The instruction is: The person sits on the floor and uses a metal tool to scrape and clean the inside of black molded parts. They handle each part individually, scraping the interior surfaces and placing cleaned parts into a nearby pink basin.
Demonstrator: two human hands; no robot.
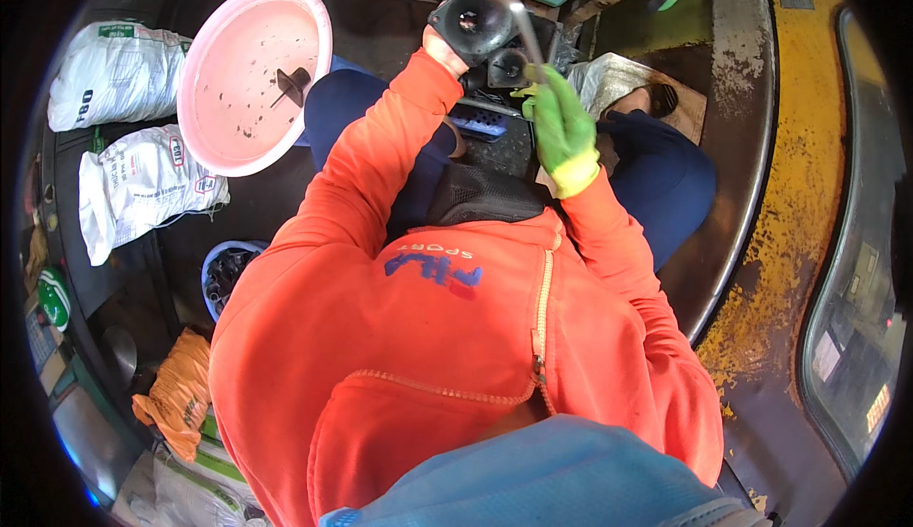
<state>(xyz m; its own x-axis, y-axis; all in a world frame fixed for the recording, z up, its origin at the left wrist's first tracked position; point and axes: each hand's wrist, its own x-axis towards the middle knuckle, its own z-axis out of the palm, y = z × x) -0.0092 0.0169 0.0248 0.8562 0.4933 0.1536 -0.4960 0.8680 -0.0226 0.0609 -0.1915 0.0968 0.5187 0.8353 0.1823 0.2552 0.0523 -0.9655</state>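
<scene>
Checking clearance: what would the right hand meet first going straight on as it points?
Likely the black flared part in the left hand, met by the grey tool the right hand holds; depth is unclear.

Your left hand (443, 51) holds 1 glossy black funnel-like piece (473, 25), its round, hollow mouth facing up within a flat, cornered flange. In your right hand (561, 126), 1 slim greyish tool (529, 36), blurred, slants away beside the flange; contact is unclear.
</scene>
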